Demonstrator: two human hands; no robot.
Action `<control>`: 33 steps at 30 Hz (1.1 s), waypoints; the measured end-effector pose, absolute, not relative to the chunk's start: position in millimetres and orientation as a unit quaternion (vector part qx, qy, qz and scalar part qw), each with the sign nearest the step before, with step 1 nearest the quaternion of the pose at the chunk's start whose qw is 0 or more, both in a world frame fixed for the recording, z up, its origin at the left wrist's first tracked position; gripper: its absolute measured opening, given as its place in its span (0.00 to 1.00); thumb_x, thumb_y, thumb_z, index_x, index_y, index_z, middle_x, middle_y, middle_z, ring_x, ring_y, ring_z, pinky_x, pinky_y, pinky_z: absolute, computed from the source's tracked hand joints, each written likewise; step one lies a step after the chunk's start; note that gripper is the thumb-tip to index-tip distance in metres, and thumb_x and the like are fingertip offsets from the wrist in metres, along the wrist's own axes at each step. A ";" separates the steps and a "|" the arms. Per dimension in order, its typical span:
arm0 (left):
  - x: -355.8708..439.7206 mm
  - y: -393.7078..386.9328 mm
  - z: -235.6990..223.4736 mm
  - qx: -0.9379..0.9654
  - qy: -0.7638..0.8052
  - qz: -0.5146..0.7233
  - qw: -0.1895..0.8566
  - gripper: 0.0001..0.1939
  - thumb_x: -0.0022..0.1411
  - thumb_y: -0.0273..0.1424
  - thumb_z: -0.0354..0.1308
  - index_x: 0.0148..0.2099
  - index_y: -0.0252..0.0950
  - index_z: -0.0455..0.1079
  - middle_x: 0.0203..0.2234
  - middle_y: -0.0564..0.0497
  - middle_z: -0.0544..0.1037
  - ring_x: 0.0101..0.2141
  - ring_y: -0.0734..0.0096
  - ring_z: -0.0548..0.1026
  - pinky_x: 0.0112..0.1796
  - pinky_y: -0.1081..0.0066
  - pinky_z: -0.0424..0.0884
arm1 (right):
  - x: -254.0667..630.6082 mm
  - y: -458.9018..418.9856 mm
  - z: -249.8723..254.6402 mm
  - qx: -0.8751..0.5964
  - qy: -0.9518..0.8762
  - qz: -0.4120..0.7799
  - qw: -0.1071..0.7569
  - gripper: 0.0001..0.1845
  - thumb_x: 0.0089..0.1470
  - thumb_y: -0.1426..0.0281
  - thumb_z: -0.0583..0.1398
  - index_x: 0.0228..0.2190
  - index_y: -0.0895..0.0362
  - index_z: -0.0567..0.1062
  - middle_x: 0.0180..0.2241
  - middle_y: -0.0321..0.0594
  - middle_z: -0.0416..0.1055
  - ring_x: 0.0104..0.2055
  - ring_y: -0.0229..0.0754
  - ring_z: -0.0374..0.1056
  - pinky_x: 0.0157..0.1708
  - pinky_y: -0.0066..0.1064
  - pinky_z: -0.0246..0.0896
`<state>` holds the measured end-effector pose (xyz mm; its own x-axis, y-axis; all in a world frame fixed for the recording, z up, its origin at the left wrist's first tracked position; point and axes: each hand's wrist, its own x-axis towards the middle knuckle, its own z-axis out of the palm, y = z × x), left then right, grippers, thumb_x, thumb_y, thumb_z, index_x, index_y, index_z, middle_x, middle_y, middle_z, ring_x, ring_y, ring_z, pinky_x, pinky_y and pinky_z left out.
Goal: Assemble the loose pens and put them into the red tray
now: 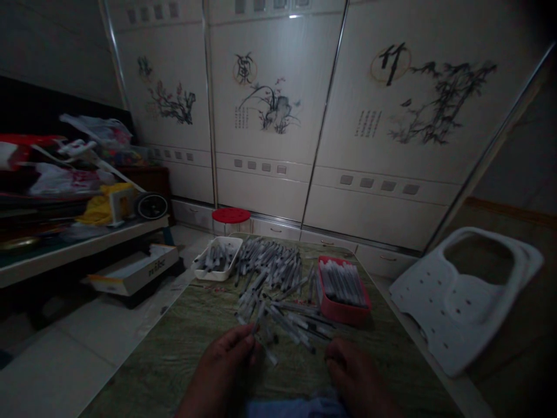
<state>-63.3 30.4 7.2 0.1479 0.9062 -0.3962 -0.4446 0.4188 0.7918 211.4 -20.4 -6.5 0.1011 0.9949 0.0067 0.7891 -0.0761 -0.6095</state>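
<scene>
Here's the table (pixel 161 354), a heap of pens (pixel 272 267) sprawled across it! Red tub (pixel 348 315) at right, packed; white tray (pixel 213 275) at far left, holding more. Left hand (pixel 230 351) pinches one pen (pixel 260 313); right hand (pixel 350 366) curls loosely, contents impossible to tell!

A room in a home: a painted wardrobe (pixel 265 145), a red stool (pixel 231 215), a tiled floor (pixel 73 334) and bags (pixel 65 179) heaped at left show it.

Left grip (pixel 230 351) pinched at fingertips; right grip (pixel 350 366) curled, well apart.
</scene>
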 end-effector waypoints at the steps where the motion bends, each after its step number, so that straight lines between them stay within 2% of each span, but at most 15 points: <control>1: -65.7 31.6 5.9 0.252 0.446 0.480 0.712 0.25 0.53 0.35 0.77 0.52 0.36 0.79 0.28 0.51 0.82 0.26 0.74 0.76 0.30 0.76 0.68 | 210.3 -19.0 -6.3 -0.702 -0.635 0.215 0.238 0.06 0.57 0.72 0.53 0.32 0.53 0.70 0.32 0.39 0.74 0.37 0.46 0.73 0.37 0.33 0.60; 9: -84.0 38.6 11.0 0.264 0.445 0.496 0.697 0.23 0.55 0.36 0.75 0.51 0.34 0.80 0.29 0.49 0.82 0.24 0.72 0.76 0.27 0.74 0.68 | 192.1 15.0 1.4 -0.689 -0.655 0.202 0.235 0.08 0.58 0.70 0.54 0.30 0.53 0.73 0.32 0.38 0.77 0.37 0.46 0.74 0.36 0.32 0.60; 13: -90.3 40.6 12.8 0.261 0.446 0.498 0.696 0.24 0.52 0.36 0.76 0.51 0.34 0.81 0.29 0.48 0.83 0.25 0.70 0.77 0.28 0.73 0.69 | 192.4 29.2 1.8 -0.699 -0.649 0.187 0.235 0.13 0.61 0.70 0.53 0.39 0.53 0.78 0.41 0.41 0.81 0.46 0.47 0.76 0.45 0.33 0.63; 15: -92.1 40.6 13.8 0.264 0.448 0.498 0.693 0.25 0.51 0.37 0.77 0.51 0.34 0.81 0.31 0.47 0.84 0.27 0.67 0.79 0.29 0.72 0.70 | 194.3 32.4 1.4 -0.717 -0.638 0.169 0.222 0.14 0.62 0.72 0.52 0.39 0.53 0.78 0.42 0.43 0.81 0.46 0.48 0.76 0.46 0.34 0.62; 20: -94.7 41.4 16.8 0.260 0.450 0.489 0.701 0.27 0.51 0.38 0.76 0.53 0.34 0.81 0.30 0.47 0.85 0.25 0.68 0.78 0.28 0.72 0.70 | 192.7 34.2 0.1 -0.757 -0.615 0.134 0.173 0.12 0.62 0.73 0.54 0.32 0.54 0.77 0.38 0.47 0.81 0.41 0.49 0.76 0.39 0.35 0.58; 24: -97.2 41.5 18.9 0.257 0.447 0.483 0.708 0.26 0.51 0.38 0.76 0.52 0.34 0.81 0.29 0.47 0.84 0.25 0.69 0.78 0.29 0.72 0.70 | 189.1 32.3 -1.1 -0.754 -0.621 0.144 0.158 0.11 0.62 0.73 0.55 0.31 0.53 0.76 0.34 0.42 0.81 0.38 0.47 0.76 0.35 0.33 0.55; 27: -99.7 40.7 19.9 0.266 0.447 0.482 0.705 0.27 0.52 0.39 0.76 0.53 0.34 0.81 0.29 0.48 0.84 0.25 0.68 0.77 0.29 0.71 0.70 | 191.4 32.5 -0.8 -0.744 -0.628 0.161 0.161 0.12 0.62 0.73 0.54 0.30 0.52 0.76 0.33 0.40 0.81 0.38 0.46 0.76 0.36 0.31 0.58; 33: -100.0 41.2 15.3 0.270 0.443 0.481 0.707 0.29 0.52 0.40 0.76 0.55 0.34 0.80 0.29 0.48 0.83 0.25 0.69 0.77 0.28 0.72 0.68 | 200.1 43.5 2.8 -0.748 -0.622 0.157 0.170 0.09 0.61 0.74 0.56 0.35 0.53 0.77 0.39 0.42 0.82 0.43 0.47 0.77 0.40 0.32 0.58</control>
